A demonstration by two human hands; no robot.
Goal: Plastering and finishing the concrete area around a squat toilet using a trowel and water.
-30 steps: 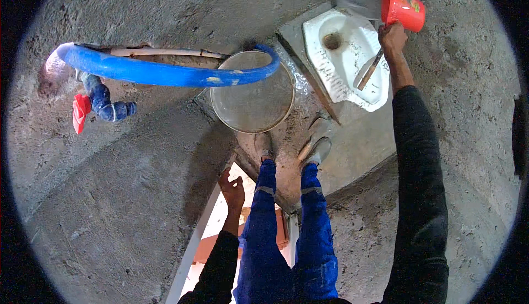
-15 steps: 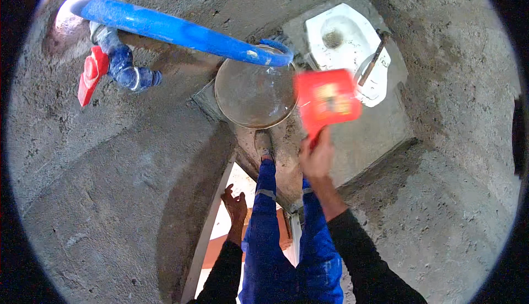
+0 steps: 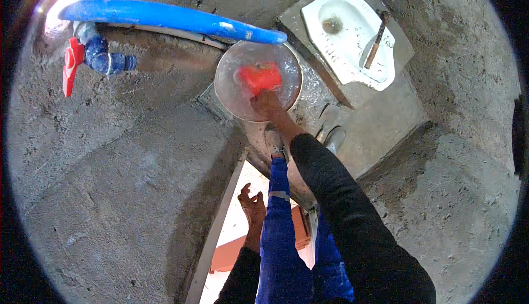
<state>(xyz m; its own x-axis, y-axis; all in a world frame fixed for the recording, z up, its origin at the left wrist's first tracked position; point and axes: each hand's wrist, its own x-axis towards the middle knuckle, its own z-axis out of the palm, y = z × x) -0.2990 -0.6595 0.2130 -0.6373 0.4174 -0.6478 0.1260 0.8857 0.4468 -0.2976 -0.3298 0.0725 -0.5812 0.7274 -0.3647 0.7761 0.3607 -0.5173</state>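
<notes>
Red jug [image 3: 260,77] dips into the round bucket [image 3: 227,109] of water, upper centre of the frame, gripped by the right hand [image 3: 266,103]; left hand [image 3: 253,209], lower centre, empty, fingers parted and loosely curled

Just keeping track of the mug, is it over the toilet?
No, the right hand holds the red mug down in the round tub.

Right hand [image 3: 266,104] holds red mug [image 3: 262,77] inside round water tub [image 3: 246,119]; left hand [image 3: 253,207] hangs half-curled beside blue trousers [image 3: 282,238].
</notes>
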